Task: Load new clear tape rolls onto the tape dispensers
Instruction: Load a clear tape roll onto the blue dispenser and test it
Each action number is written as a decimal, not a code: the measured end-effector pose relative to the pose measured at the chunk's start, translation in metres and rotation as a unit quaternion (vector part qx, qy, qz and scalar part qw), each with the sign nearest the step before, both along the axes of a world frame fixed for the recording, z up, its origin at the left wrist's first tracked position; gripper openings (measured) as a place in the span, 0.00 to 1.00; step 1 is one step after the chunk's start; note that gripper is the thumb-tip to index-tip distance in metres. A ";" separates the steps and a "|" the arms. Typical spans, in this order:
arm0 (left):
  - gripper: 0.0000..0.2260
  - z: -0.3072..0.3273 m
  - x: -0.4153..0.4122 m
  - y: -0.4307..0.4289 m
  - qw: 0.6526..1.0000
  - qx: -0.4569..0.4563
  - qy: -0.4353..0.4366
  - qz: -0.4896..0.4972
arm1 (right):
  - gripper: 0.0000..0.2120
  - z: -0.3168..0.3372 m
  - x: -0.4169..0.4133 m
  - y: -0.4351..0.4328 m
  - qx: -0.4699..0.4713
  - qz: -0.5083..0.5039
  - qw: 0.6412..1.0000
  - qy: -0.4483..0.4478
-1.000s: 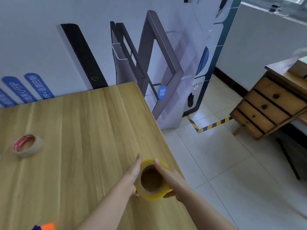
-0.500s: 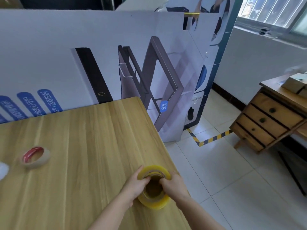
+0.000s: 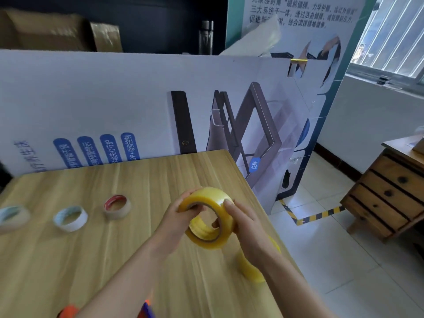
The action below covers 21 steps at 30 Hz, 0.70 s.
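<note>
The left hand [image 3: 180, 218] and right hand [image 3: 244, 223] both grip a tilted clear tape roll [image 3: 212, 195] above the worktop [image 3: 110, 260], near its right edge. A second yellowish roll [image 3: 249, 268] lies beneath the right wrist.

1. The person's left hand [image 3: 181, 218] is bare, with nothing worn on it.
2. The right hand [image 3: 246, 222] is bare too.
3. Both forearms [image 3: 128, 271] are bare (right down to the frame's edge).
</note>
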<state>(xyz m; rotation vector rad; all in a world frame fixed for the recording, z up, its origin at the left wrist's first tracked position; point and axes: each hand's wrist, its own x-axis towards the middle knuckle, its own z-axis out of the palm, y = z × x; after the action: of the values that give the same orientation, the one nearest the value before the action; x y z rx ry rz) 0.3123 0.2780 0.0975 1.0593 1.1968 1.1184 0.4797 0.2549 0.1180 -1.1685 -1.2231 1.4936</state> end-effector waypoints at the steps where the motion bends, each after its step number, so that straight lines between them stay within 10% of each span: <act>1: 0.16 0.007 -0.010 -0.005 1.000 0.008 0.002 0.010 | 0.14 0.007 -0.010 -0.004 -0.002 0.008 0.999 0.032; 6: 0.17 0.042 -0.042 -0.037 0.979 0.114 0.115 0.121 | 0.13 0.033 -0.050 -0.025 -0.004 0.044 0.990 0.137; 12: 0.15 0.065 -0.067 -0.084 0.857 0.302 0.353 0.223 | 0.12 0.052 -0.085 -0.056 0.036 0.098 0.983 0.151; 21: 0.17 0.089 -0.104 -0.123 0.961 0.129 0.159 0.188 | 0.19 0.082 -0.120 -0.094 0.108 0.225 0.960 0.129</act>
<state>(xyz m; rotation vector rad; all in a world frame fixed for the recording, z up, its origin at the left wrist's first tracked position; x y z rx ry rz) 0.2087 0.1552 0.1870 1.2788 1.5853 1.4665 0.3598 0.1609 0.2005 -0.5473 -1.4857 1.7231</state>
